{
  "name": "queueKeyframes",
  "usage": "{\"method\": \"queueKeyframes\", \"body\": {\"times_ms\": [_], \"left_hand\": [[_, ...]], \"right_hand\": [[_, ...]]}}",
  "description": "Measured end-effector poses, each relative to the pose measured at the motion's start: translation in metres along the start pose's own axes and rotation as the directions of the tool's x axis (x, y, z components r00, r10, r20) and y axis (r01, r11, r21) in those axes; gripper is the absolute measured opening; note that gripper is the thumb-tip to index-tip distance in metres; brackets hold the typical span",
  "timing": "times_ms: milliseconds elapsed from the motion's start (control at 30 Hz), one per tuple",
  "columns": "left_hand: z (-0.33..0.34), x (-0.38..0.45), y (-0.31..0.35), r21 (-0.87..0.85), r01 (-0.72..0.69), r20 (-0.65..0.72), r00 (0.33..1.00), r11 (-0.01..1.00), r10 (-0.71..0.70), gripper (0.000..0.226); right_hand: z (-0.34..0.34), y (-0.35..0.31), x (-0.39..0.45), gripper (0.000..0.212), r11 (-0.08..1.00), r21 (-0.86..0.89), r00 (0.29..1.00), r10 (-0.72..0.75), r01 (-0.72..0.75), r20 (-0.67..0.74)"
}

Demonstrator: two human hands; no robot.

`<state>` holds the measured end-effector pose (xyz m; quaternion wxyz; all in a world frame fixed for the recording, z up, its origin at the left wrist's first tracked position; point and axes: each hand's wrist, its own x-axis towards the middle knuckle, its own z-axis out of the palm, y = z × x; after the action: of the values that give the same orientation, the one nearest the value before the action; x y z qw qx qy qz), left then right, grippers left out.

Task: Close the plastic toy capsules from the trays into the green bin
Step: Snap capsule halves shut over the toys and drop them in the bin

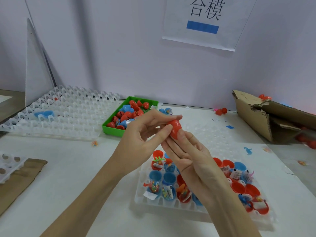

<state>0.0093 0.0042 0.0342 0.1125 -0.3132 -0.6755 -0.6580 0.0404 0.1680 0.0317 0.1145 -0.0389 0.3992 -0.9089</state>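
Fingers of both the left hand [145,134] and right hand [184,151] are pinching a red capsule [175,130] between fingertips, green bin [111,129] lying just beyond them.

Both hands meet over the table [68,168], the left hand [142,132] and right hand [184,151] holding a capsule [174,128] between them. Below sits a tray [171,202] of open capsules. Behind-left lies the bin [111,130], stacked trays [68,113] further left, a cardboard box [259,117] far right.
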Motion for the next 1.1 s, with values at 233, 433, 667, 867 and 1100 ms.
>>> {"method": "queueKeyframes", "body": {"times_ms": [233,433,667,867,1100], "left_hand": [[0.008,-0.005,-0.001,0.225,-0.079,0.048,0.996,0.971,0.070,0.052],[0.009,-0.004,0.001,0.298,-0.097,-0.075,0.989,0.950,0.124,0.041],[0.012,-0.005,0.003,0.253,-0.104,-0.068,0.990,0.962,0.125,0.042],[0.012,-0.004,0.005,0.331,-0.121,-0.035,0.989,0.936,0.141,0.049],[0.011,-0.005,-0.001,0.420,-0.161,-0.031,0.981,0.893,0.192,0.046]], "right_hand": [[-0.010,0.002,0.003,0.068,0.991,0.118,0.997,0.059,-0.065,0.058],[-0.014,0.007,0.011,0.043,0.989,0.092,0.991,0.107,-0.114,0.081],[-0.011,0.001,0.007,0.048,0.974,0.157,0.978,0.135,-0.160,0.161],[-0.010,-0.001,0.004,0.049,0.958,0.202,0.966,0.161,-0.202,0.203],[-0.011,0.003,0.004,0.053,0.958,0.220,0.972,0.147,-0.186,0.184]]}}
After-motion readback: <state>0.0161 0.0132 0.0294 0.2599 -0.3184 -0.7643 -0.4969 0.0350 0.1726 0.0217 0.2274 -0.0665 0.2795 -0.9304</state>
